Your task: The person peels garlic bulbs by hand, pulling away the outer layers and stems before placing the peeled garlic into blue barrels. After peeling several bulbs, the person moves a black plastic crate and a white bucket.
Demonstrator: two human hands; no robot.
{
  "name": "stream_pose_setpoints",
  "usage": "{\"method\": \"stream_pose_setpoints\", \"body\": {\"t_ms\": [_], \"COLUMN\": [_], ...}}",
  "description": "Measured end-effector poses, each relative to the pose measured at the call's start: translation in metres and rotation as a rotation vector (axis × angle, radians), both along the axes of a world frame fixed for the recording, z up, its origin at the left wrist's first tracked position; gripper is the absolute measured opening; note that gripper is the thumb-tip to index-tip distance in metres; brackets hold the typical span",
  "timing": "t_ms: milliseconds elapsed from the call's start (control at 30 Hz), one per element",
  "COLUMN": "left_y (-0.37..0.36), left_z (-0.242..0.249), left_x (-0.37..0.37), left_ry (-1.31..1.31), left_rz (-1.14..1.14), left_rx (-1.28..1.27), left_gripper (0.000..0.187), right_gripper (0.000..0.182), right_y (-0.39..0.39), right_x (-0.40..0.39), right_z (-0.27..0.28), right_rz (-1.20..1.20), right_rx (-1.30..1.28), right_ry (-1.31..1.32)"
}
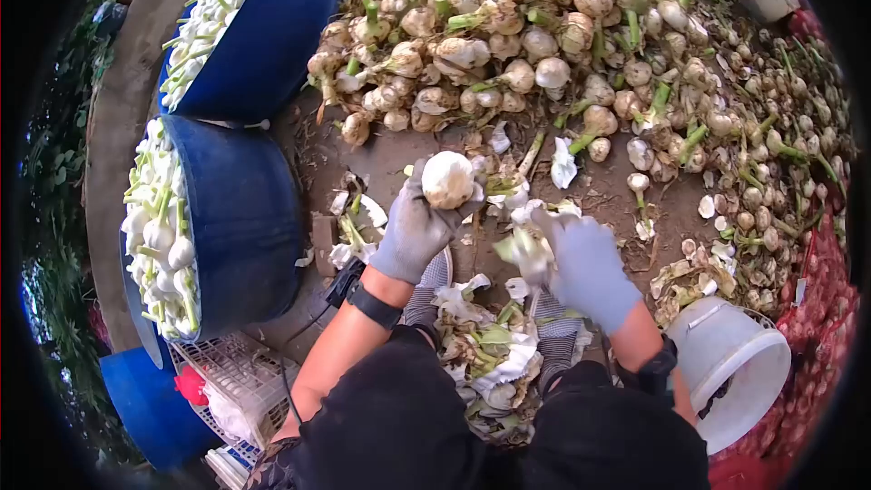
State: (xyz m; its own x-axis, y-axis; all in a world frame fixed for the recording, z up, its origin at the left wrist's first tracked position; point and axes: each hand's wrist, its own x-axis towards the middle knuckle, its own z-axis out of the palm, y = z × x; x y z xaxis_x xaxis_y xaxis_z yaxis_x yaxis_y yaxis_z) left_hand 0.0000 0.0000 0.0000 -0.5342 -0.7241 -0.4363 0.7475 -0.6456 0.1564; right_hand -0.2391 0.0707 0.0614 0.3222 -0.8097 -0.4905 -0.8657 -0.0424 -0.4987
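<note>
My left hand [419, 229], in a grey work glove, is closed around a garlic bulb [448, 180] whose upper side is white and lower part brownish. My right hand [588, 265], gloved too, is to the right of the bulb and apart from it. Its fingers are closed, and at their tips is a motion-blurred piece of pale green and white garlic peel [526, 252]. Whether a tool is also in that hand I cannot make out. Below the hands, between my shoes, lies a heap of garlic peelings [499, 358].
A large pile of unpeeled garlic [508, 45] spreads ahead and right. Blue tubs [240, 218] of cleaned garlic [159, 236] stand left, above a plastic crate [245, 381]. At right are a white bucket [726, 345] and red mesh sacks [821, 318].
</note>
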Motion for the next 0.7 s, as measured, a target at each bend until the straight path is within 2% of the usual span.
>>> {"method": "stream_pose_setpoints", "body": {"t_ms": [33, 67, 100, 167, 233, 300, 333, 367, 400, 433, 467, 500, 567, 600, 633, 667, 700], "left_y": [-0.003, 0.0, 0.023, 0.023, 0.014, 0.015, 0.018, 0.02, 0.022, 0.021, 0.016, 0.011, 0.016, 0.025, 0.026, 0.029, 0.034], "left_z": [0.011, 0.023, 0.021, 0.005, 0.012, 0.031, 0.031, 0.032, 0.032, 0.035, 0.065, 0.093, 0.128, 0.136, 0.159, 0.173, 0.181], "left_x": [-0.003, -0.006, -0.025, -0.027, -0.026, -0.008, -0.001, 0.01, 0.02, 0.029, 0.055, 0.081, 0.107, 0.126, 0.142, 0.138, 0.127], "left_ry": [-0.054, -0.421, -0.401, -0.478, -0.775, -0.564, -0.317, -0.639, -0.998, -0.857, -0.917, -0.98, -1.706, -2.052, -1.998, -1.401, -1.016], "left_rz": [-0.039, -0.133, -0.137, -0.042, -0.08, -0.07, 0.075, 0.037, 0.014, 0.172, 0.215, 0.258, 0.307, 0.206, 0.284, 0.442, 0.493], "left_rx": [0.003, -0.247, -0.188, -0.348, -0.438, -0.428, -0.157, -0.4, -0.597, -0.509, -0.554, -0.596, -0.885, -0.862, -0.889, -0.831, -0.765], "left_gripper": [0.04, 0.039, 0.039, 0.041, 0.038, 0.036, 0.039, 0.033, 0.028, 0.027, 0.028, 0.029, 0.032, 0.035, 0.034, 0.032, 0.031], "right_gripper": [0.071, 0.052, 0.052, 0.027, 0.028, 0.025, 0.024, 0.023, 0.025, 0.028, 0.036, 0.039, 0.038, 0.036, 0.034, 0.031, 0.028], "right_y": [-0.006, -0.011, -0.002, -0.021, -0.025, -0.009, -0.002, -0.002, -0.008, -0.013, -0.012, -0.007, -0.025, -0.041, -0.058, -0.074, -0.089], "right_x": [0.002, 0.016, 0.012, 0.029, 0.036, 0.03, 0.025, 0.017, 0.018, 0.016, 0.016, 0.014, -0.007, -0.022, -0.039, -0.055, -0.072], "right_z": [-0.009, -0.018, -0.009, -0.01, -0.005, 0.02, 0.03, 0.034, 0.032, 0.025, 0.0, -0.03, -0.051, -0.049, -0.051, -0.075, -0.098], "right_rz": [-0.149, -0.455, -0.47, -0.308, -0.22, -0.482, -0.544, -0.484, -0.388, -0.305, -0.144, 0.001, -0.223, -0.196, -0.16, -0.096, -0.044], "right_rx": [-0.153, 0.017, 0.071, -0.148, -0.216, 0.189, 0.429, 0.598, 0.479, 0.355, 0.171, -0.111, -0.169, -0.285, -0.41, -0.549, -0.691], "right_ry": [-0.193, -0.724, -0.694, -0.515, -0.466, -1.257, -1.456, -1.683, -1.429, -1.167, -0.803, -0.254, -0.272, -0.108, 0.022, 0.129, 0.245]}}
